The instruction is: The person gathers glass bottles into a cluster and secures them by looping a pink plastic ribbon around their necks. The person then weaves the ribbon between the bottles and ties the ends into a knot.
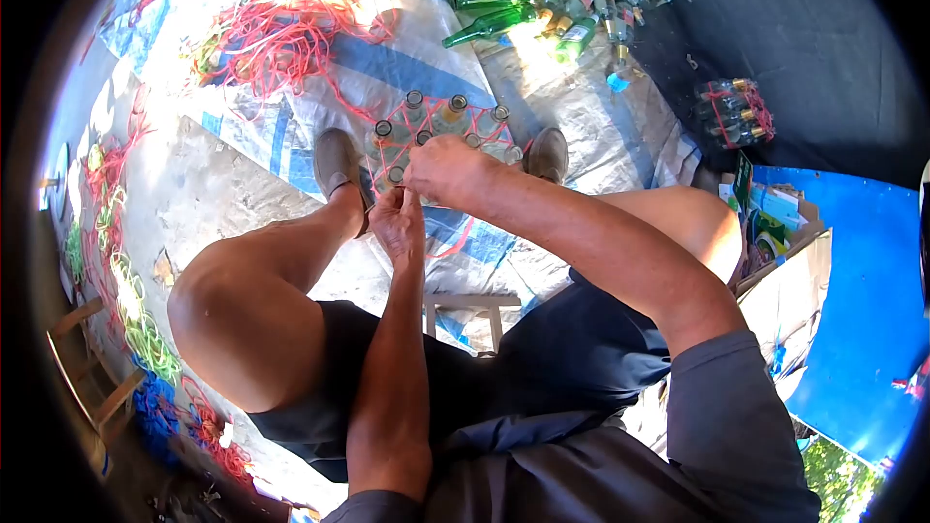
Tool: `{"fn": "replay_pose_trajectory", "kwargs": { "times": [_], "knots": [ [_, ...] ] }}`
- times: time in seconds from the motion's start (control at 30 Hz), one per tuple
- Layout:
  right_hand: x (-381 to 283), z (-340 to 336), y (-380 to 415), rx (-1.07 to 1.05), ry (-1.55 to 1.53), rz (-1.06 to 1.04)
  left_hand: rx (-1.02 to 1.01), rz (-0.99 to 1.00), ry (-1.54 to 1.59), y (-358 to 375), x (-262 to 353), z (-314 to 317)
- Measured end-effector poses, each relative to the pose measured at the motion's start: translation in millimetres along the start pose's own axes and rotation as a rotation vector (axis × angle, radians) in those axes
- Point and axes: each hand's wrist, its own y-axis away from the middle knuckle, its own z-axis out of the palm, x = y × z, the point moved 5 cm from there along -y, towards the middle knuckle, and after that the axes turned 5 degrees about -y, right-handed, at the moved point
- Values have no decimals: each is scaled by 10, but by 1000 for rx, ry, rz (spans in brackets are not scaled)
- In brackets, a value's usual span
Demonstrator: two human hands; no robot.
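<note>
A group of clear glass bottles (pixel 415 114) stands upright between my feet. Red plastic string (pixel 432 116) crosses between their necks and runs around the group. My right hand (pixel 450 170) is closed over the near left bottles, fingers bent down. Just below it, my left hand (pixel 395 225) pinches at the near edge of the group, its fingertips meeting those of the right. Both hands work on the red string, though the part in the fingers is mostly hidden. A loose tail of string curves out on the near side. My right hand and forearm cover some bottles.
A tangled heap of red string (pixel 281 39) lies at the upper left. Green and clear bottles (pixel 494 24) are piled at the top. A tied bottle bundle (pixel 733 114) sits at the right, above a cardboard box (pixel 790 257). More string (pixel 131 300) runs along the left.
</note>
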Motion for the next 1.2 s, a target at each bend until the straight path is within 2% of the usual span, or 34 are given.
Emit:
{"fn": "replay_pose_trajectory", "kwargs": {
  "times": [0.17, 0.2, 0.3, 0.43, 0.6, 0.73, 0.93, 1.03, 1.2],
  "knots": [
    [-56, -29, -25, -89, 152, -25, -7, 65, 60, 63, 110, 54],
    [-70, -55, -9, -80, 185, -36, -20, 28, 50, 92, 221, 50],
    [-64, -125, -29, -125, 153, -32, -37, 36, 102, 87, 229, 69],
    [14, -240, -9, 5, 169, -83, -3, 17, 61, 113, 274, 79],
    [147, -293, 24, 142, 13, -117, -44, -47, 73, 146, 331, 85],
    [189, -434, 97, 15, 23, -61, -39, -63, 135, 140, 290, 122],
    [339, -351, -24, -43, 26, -22, -48, -52, 120, 163, 298, 119],
    [387, -450, 20, 54, -5, -54, -53, -59, 133, 171, 271, 126],
    [436, -429, -24, 51, -38, -20, -38, -50, 134, 188, 336, 124]
  ]
}}
